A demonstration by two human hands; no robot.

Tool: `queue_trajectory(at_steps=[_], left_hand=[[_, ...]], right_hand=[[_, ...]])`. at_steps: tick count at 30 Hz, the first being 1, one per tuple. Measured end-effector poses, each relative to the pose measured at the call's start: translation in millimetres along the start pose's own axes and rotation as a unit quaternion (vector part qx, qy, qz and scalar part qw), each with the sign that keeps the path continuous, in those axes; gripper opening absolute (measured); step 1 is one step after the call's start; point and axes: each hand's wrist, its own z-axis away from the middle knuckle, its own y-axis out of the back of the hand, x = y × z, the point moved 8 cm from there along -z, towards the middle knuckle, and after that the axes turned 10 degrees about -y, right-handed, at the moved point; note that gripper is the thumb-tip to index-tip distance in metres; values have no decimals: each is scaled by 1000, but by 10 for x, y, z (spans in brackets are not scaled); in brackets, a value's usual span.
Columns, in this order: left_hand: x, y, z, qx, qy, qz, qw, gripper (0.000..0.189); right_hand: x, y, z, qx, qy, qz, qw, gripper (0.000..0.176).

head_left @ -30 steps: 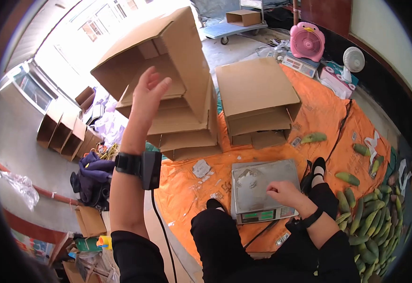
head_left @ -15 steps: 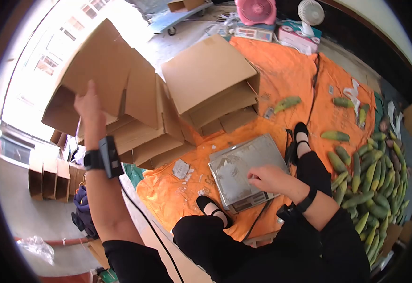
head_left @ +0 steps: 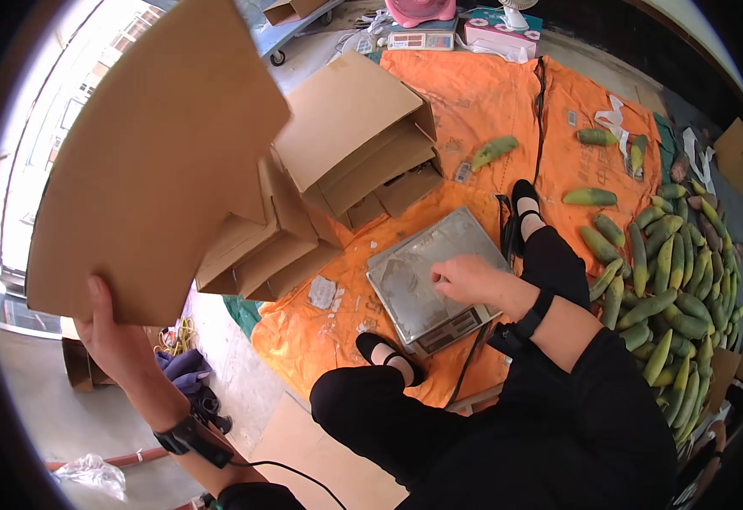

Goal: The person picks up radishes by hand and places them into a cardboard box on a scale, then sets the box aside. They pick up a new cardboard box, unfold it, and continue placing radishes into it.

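Observation:
A large cardboard box [head_left: 150,161] is raised at the upper left, gripped at its lower edge by my left hand [head_left: 115,336], thumb on the outer face. Below and right of it, open-ended boxes [head_left: 278,242] lie stacked. My right hand [head_left: 465,279] hovers over the metal plate of a scale [head_left: 422,285], its fingers curled together; whether anything is between them is too small to tell. Another group of boxes [head_left: 350,119] stands beyond the scale.
Many green-yellow cucumber-like vegetables [head_left: 686,310] are heaped at the right on an orange sheet [head_left: 507,98]. A wheeled cart [head_left: 303,30], a pink fan [head_left: 420,10] and a second scale [head_left: 420,40] stand at the back. A cable trails from my left wrist.
The box in my left hand has come off the stack, closer to the camera and turned broadside. My right hand remains over the scale. The whole view has shifted slightly.

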Motion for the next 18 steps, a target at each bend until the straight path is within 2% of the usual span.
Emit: queue_trajectory(at_steps=[3, 4, 6, 8, 10, 11, 12, 14, 15, 17, 18], left_hand=[[247, -115, 245, -88, 16, -12, 996, 31], [306, -101, 311, -87, 12, -13, 996, 31], [329, -284, 489, -175, 47, 5, 983, 28], [377, -414, 616, -174, 53, -6, 983, 21], [276, -568, 861, -311, 144, -55, 938, 11], [370, -783, 954, -342, 129, -81, 927, 4], [367, -879, 1061, -360, 122, -101, 919, 15], [388, -1156, 1264, -460, 125, -145, 867, 23], [386, -1229, 1349, -525, 104, -155, 831, 26], [375, -1337, 1521, -624, 57, -161, 762, 31], [401, -1412, 1593, -657, 45, -150, 737, 32]], right_hand=[[42, 141, 38, 23, -4, -14, 1000, 20], [98, 166, 44, 25, -13, -25, 999, 20], [215, 205, 94, 27, -24, -36, 999, 20], [317, 235, 165, 32, -21, 7, 999, 22], [476, 255, 242, 11, -50, 29, 998, 23], [566, 259, 278, -11, -77, 51, 996, 24], [605, 312, 314, -13, -79, 49, 996, 24], [764, 633, 377, 81, -146, 39, 985, 26], [797, 703, 393, 79, -150, 38, 985, 26], [871, 978, 462, 190, -154, -37, 969, 27], [895, 993, 444, 188, -157, -38, 969, 27]])
